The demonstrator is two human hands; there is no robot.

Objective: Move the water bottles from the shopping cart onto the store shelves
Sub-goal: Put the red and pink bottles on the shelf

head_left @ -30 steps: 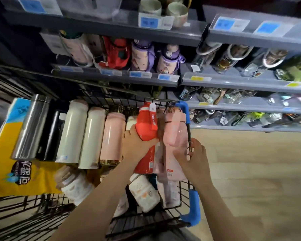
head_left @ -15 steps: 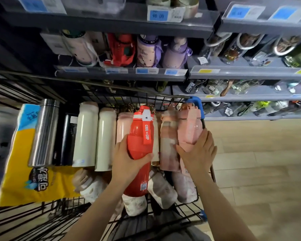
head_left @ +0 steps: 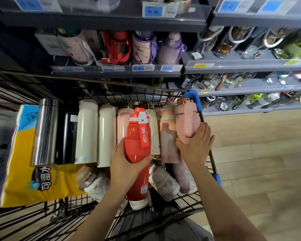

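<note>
Left hand (head_left: 127, 164) grips red bottle (head_left: 137, 153), right hand (head_left: 195, 146) grips pink bottle (head_left: 186, 122); cart (head_left: 214, 164) centre frame mostly full, shelving barely begun.

Top shelf (head_left: 111, 21) cut off by frame edge, price tags (head_left: 159, 10) blurred, left hand (head_left: 127, 164) hides red bottle (head_left: 137, 136) mid-body

A shop: price-tagged shelves (head_left: 250, 66) (bottles in rows), wire shopping cart (head_left: 211, 162).

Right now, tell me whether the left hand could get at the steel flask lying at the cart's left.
Probably not yet: the left hand grips the red bottle. The steel flask lies uncovered on top, so once the hand is free the way looks open.
</note>
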